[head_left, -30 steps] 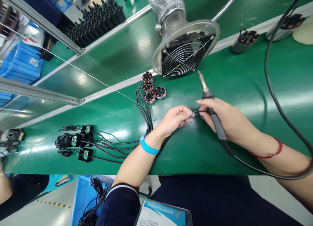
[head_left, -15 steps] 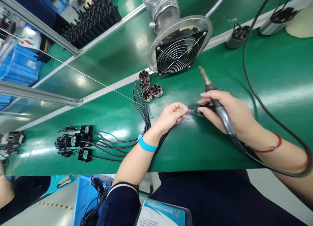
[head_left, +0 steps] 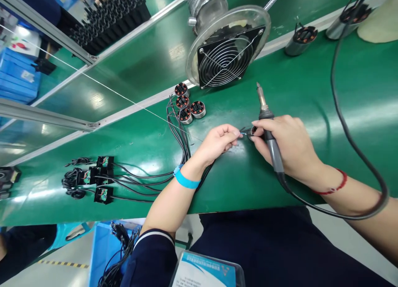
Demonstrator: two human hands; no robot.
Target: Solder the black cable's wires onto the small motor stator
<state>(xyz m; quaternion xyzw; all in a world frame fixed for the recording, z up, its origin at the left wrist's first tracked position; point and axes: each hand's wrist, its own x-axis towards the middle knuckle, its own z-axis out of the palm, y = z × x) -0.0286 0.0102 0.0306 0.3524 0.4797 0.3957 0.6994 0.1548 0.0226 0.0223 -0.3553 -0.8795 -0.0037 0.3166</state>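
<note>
On a green workbench (head_left: 311, 96), left to right: black wired modules (head_left: 101, 179) in a cluster at far left, their black cables (head_left: 149, 181) running right toward the wrist. Near centre, four small round motor stators (head_left: 188, 107) grouped just in front of a caged extraction fan (head_left: 228, 59). Left hand (head_left: 217, 143), blue band at the wrist, fingers curled shut, thumb and fingertips pinching thin wire ends (head_left: 244, 131) just above the bench surface; forearm angled up from the lower left, knuckles uppermost. Right hand (head_left: 287, 144) directly opposite, nearly touching the left at the fingertips, closed around the grey handle of a soldering iron (head_left: 269, 131) held like a pen, metal tip pointing up and away toward the fan, clear of the wires; thumb and forefinger also nipping a small part between the hands, too hidden to identify. Red cord at the right wrist, the iron's black lead (head_left: 351, 133) looping behind the forearm and off across the bench. Two larger wound stators (head_left: 300, 40) at the far right edge.
</note>
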